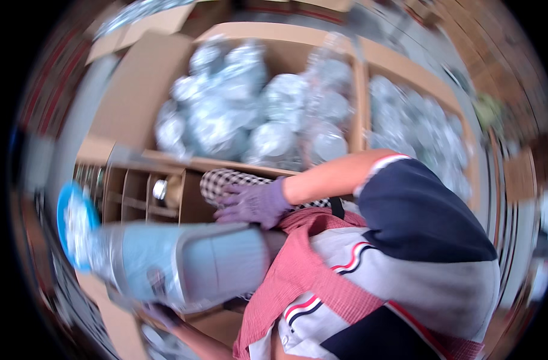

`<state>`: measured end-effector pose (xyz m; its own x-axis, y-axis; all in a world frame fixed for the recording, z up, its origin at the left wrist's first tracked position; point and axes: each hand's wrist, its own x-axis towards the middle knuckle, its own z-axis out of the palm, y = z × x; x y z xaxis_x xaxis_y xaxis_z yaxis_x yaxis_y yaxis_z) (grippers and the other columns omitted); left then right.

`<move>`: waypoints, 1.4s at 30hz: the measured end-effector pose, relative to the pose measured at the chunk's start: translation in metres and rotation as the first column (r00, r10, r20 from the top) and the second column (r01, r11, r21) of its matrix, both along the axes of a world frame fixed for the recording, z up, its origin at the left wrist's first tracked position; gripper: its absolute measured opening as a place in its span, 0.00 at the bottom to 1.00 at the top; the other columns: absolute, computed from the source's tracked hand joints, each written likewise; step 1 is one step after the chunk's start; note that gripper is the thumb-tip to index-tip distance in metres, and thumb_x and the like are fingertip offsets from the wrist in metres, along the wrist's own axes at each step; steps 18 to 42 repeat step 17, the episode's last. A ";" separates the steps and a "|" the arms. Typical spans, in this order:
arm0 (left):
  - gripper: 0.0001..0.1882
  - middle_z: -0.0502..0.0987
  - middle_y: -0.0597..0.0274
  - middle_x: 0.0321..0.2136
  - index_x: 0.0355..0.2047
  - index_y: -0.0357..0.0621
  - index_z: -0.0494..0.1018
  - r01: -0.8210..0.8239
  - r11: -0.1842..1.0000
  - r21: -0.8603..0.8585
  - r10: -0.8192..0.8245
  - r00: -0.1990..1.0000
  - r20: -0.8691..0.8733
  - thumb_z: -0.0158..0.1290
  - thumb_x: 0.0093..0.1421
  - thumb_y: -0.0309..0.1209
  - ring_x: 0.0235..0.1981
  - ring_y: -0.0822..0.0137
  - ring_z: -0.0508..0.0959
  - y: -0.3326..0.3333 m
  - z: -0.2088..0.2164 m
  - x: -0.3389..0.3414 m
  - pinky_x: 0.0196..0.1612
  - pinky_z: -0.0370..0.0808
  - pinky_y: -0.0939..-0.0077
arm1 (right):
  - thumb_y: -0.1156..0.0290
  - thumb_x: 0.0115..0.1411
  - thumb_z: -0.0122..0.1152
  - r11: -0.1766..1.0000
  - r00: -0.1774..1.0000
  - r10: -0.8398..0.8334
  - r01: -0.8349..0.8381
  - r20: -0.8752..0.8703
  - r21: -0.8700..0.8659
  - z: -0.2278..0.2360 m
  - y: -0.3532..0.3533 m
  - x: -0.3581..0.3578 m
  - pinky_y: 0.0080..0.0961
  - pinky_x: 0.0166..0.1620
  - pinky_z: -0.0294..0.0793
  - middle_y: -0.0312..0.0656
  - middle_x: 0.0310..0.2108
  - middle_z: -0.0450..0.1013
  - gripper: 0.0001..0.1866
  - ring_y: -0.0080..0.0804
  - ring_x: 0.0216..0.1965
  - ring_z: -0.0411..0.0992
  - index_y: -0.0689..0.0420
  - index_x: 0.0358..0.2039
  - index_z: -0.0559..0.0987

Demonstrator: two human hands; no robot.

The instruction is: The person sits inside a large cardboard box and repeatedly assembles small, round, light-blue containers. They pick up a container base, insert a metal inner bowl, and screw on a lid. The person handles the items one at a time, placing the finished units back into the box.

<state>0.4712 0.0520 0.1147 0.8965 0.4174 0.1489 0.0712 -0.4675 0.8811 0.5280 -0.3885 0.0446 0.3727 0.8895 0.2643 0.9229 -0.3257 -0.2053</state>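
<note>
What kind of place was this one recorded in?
Probably a packing or warehouse area. Open cardboard boxes hold many items wrapped in clear plastic, a divided carton sits in front, and a gloved hand works beside it. The picture is blurred.

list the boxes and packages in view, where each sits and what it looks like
Big open cardboard box, upper middle: brown, full of clear-wrapped silvery bundles.
Second brown box, upper right: same wrapped bundles.
Divided cardboard carton, left centre: brown cells, mostly bare.
No labels, signs or screens can be made out.
</note>
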 end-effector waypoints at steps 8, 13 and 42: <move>0.30 0.71 0.41 0.51 0.58 0.28 0.61 0.277 0.951 0.140 -0.256 0.955 -0.150 0.52 0.64 0.40 0.50 0.56 0.73 0.039 0.040 0.058 0.54 0.70 0.68 | 0.54 0.45 0.61 0.965 0.959 -0.013 0.086 0.284 -0.248 -0.005 0.045 0.037 0.50 0.57 0.57 0.36 0.57 0.65 0.33 0.40 0.61 0.58 0.50 0.54 0.69; 0.33 0.65 0.47 0.59 0.62 0.34 0.59 0.038 0.959 -0.279 -0.039 0.999 0.001 0.40 0.67 0.49 0.58 0.53 0.65 -0.006 -0.011 0.077 0.61 0.62 0.64 | 0.57 0.54 0.54 0.980 0.875 -0.179 0.201 0.449 0.001 -0.057 0.015 0.026 0.55 0.58 0.56 0.41 0.57 0.66 0.27 0.44 0.59 0.61 0.50 0.55 0.70; 0.45 0.58 0.54 0.65 0.65 0.40 0.54 0.271 0.855 -0.443 -0.323 0.945 -0.046 0.42 0.59 0.64 0.64 0.50 0.59 0.053 -0.079 0.129 0.66 0.53 0.62 | 0.48 0.47 0.63 0.918 0.904 -0.222 0.320 -0.366 0.233 -0.030 0.027 0.028 0.55 0.57 0.59 0.39 0.63 0.60 0.39 0.48 0.60 0.60 0.48 0.59 0.66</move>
